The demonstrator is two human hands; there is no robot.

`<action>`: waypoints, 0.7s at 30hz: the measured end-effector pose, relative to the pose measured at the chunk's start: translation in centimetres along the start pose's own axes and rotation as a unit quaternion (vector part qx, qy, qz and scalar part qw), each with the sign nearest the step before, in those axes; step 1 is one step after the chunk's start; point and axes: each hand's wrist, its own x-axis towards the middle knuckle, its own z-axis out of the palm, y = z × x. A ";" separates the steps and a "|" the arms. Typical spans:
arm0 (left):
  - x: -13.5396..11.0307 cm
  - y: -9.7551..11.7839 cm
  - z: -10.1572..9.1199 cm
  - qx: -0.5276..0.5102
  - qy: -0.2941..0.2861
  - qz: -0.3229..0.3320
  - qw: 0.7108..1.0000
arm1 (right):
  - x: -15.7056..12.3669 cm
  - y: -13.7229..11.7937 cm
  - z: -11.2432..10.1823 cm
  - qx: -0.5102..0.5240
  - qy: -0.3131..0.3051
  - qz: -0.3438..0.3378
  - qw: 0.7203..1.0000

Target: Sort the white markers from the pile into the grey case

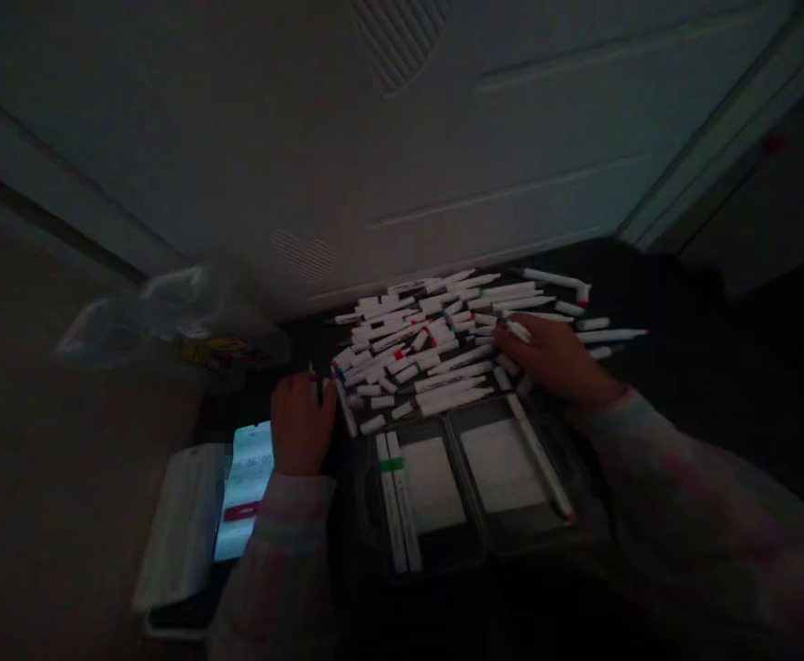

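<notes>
Many white markers and loose caps lie in a pile (pixel 436 340) on the dark tabletop. My right hand (pixel 553 358) is at the pile's right side, its fingers closed on a short white marker cap (pixel 518 330). At the left end of the pile, my left hand (pixel 302 424) is closed, with a small pale piece partly showing between thumb and fingers; the dim light hides what it is. In front of the pile lies an open clear plastic case (pixel 479 542). Two green-banded markers (pixel 397 505) are in its left half, and one red-tipped marker (pixel 541 459) lies slanted across the right half.
A lit phone (pixel 240 487) lies left of my left forearm, beside a long whitish case (pixel 180 523). A crumpled clear plastic bag (pixel 174 308) is at the back left. Behind the table stands a pale panelled door (pixel 402 174). The room is very dark.
</notes>
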 end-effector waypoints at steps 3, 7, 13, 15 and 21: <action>0.0 -0.1 -0.1 -0.004 -0.003 0.000 1.000 | 0.1 -0.1 -0.1 -0.001 0.005 -0.005 1.000; -0.1 0.0 -0.3 -0.015 -0.011 -0.004 1.000 | 0.1 -0.2 -0.3 0.015 0.007 0.000 1.000; 0.0 0.3 -0.5 -0.032 -0.019 -0.014 0.999 | 0.0 -0.3 -0.3 0.234 -0.034 0.075 0.969; 0.0 0.3 -0.5 -0.036 -0.020 -0.016 0.999 | 0.1 -0.5 -0.3 0.384 -0.056 0.113 0.915; 0.1 0.2 -0.4 -0.047 -0.023 -0.003 0.999 | 0.5 -1.0 -0.6 0.621 -0.065 0.193 0.757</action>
